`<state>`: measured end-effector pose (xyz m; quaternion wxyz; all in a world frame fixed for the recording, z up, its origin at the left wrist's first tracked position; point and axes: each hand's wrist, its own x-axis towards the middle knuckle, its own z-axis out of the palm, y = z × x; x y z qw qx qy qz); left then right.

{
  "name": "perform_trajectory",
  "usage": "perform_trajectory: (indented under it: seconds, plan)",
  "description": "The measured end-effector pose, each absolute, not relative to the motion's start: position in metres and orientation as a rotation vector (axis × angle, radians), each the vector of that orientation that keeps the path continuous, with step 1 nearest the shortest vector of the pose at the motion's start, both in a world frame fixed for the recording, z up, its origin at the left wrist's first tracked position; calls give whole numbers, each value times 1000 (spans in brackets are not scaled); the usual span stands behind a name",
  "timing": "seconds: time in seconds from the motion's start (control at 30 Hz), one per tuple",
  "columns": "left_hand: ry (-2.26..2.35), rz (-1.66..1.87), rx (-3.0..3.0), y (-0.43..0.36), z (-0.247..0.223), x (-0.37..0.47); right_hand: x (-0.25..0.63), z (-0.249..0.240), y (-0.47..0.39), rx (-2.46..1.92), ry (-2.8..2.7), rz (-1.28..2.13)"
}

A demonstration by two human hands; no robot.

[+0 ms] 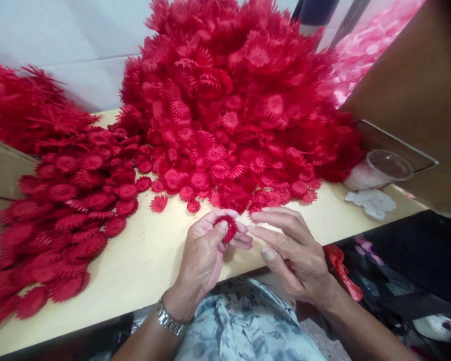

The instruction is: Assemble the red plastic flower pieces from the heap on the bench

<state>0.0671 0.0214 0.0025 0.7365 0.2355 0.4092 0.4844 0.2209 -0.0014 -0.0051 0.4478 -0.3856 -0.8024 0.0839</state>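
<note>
Pinching a red fringed flower disc (230,228) between thumb and fingers, the left hand (206,243) is in front of the big heap of red flower discs (229,115). The disc is above the pale tabletop (150,260), with its dark, shiny centre partly visible. The right hand (298,248) is also in front of the big heap, on its nearer right side. Its fingers are extended toward the left hand, and its thumb is apart from them. The fingertips of both hands are very near; I cannot tell if they touch. The right hand seems to grip nothing.

To the left of the big heap, a lower pile of darker red discs (71,215) spreads toward the near edge. Behind this pile, also left of the big heap, there are red spiky pieces (33,105). To the right of the big heap, there is a clear plastic cup (383,168), and a crumpled white piece (372,203) is just beside it. Behind the big heap, on the right, pink pieces (368,45) can be seen. A metal watch (169,318) is on the left wrist.
</note>
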Motion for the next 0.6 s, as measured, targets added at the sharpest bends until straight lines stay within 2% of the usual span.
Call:
perform_trajectory:
  seconds: [0.6]
  plan:
    - [1093, 945, 869, 15, -3, 60, 205, -8, 2, -1128, -1777, 502]
